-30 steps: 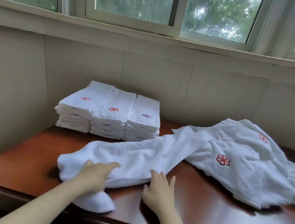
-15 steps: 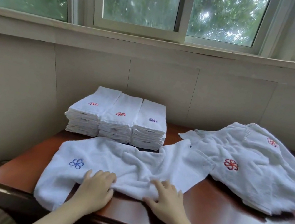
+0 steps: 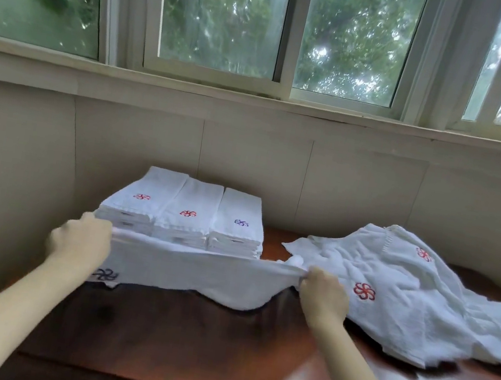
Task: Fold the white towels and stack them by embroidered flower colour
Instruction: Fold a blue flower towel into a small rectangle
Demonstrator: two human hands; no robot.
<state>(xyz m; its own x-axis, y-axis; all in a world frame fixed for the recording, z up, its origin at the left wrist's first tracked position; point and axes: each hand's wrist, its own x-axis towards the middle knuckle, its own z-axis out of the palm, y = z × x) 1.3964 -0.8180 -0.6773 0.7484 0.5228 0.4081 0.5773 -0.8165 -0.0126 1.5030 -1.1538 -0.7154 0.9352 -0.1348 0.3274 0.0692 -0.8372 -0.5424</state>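
Observation:
A white towel (image 3: 195, 272) with a blue embroidered flower near its lower left corner hangs stretched above the wooden table (image 3: 183, 344). My left hand (image 3: 79, 242) grips its upper left corner and my right hand (image 3: 323, 293) pinches its upper right corner. Behind it, against the wall, stand three stacks of folded towels: the left stack (image 3: 141, 198) and the middle stack (image 3: 189, 212) show red flowers, the right stack (image 3: 239, 221) a blue one. The held towel hides the stacks' bases.
A loose heap of unfolded white towels (image 3: 407, 292) with red flowers covers the table's right side. A tiled wall and a window sill rise just behind the stacks. The table's front edge lies close below my forearms.
The towel lay flat on the table under both hands. Now both hands have moved apart to its far corners and lifted it taut off the table.

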